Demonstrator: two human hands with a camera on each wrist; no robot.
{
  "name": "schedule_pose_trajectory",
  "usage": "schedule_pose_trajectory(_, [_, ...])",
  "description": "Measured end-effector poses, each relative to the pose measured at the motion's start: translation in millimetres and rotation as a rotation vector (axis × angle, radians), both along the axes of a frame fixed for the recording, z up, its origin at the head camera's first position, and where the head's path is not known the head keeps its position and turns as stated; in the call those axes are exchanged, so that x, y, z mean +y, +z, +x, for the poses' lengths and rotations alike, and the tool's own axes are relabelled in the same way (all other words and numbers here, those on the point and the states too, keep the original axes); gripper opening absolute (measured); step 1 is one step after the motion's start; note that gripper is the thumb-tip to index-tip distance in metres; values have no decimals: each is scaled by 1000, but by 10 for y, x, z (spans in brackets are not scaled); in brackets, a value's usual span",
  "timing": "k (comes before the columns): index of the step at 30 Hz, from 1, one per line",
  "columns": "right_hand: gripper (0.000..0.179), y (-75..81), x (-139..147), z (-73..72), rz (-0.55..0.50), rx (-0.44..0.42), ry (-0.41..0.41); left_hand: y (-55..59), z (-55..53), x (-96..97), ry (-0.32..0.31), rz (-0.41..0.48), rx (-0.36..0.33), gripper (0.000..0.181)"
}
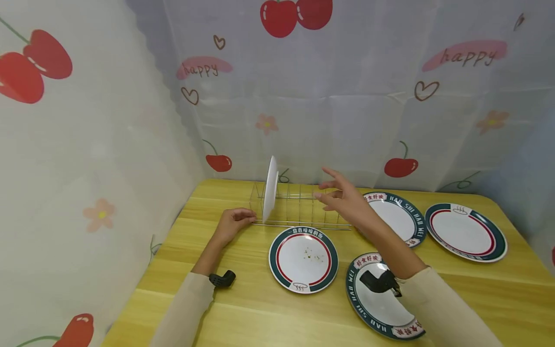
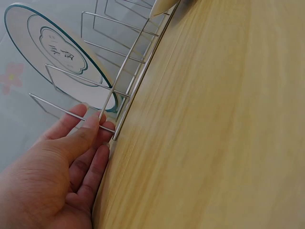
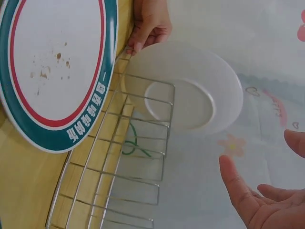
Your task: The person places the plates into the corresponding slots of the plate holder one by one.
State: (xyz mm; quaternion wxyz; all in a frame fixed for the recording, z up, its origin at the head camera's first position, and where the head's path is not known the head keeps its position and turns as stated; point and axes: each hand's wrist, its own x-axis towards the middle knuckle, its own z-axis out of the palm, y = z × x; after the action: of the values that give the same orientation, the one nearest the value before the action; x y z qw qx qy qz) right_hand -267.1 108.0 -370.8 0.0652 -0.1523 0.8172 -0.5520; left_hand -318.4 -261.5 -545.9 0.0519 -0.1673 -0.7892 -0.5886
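A wire dish rack [image 1: 303,224] stands near the back of the table, with one white plate [image 1: 270,193] upright in its left end. In the left wrist view that plate's face shows a green rim and a printed centre. My left hand [image 1: 233,224] pinches the rack's wire at its left front corner with thumb and fingers. Over the rack's right part, my right hand [image 1: 347,200] hovers with spread fingers and holds nothing. In front of the rack lies a green-rimmed plate [image 1: 303,260] with brown specks on its face.
Another green-rimmed plate [image 1: 373,308] lies at the front right, partly under my right forearm. Two more, a plate [image 1: 396,219] behind that arm and a plate [image 1: 464,232] farther right, lie flat. A cherry-patterned curtain [image 1: 347,120] hangs behind the wooden table [image 1: 251,313].
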Motion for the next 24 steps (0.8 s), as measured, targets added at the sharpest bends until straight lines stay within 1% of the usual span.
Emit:
schedule_pose_trajectory(3, [79, -2, 169, 98, -5, 7, -33, 28, 6, -29, 11, -5, 2, 15])
schedule_pose_trajectory(6, [79, -2, 352, 192, -8, 44, -47, 30, 11, -42, 15, -5, 4, 15])
schedule_pose_trajectory(9, [78, -10, 566, 280, -2, 80, -69, 10, 8, -35, 13, -3, 2, 14])
schedule_pose_trajectory(12, [74, -38, 818, 343, -6, 87, -89, -17, 3, -12, 16, 8, -5, 14])
schedule_pose_trajectory(17, [65, -133, 1235, 365, -29, 83, -139, -53, 7, 0, 16, 26, -10, 13])
schedule_pose_trajectory(21, [59, -219, 1597, 331, -29, 112, -207, -84, 0, 2, 10, 37, 1, 14])
schedule_pose_trajectory(24, [55, -263, 1890, 307, -77, 143, -251, -97, -11, 8, 2, 47, 3, 15])
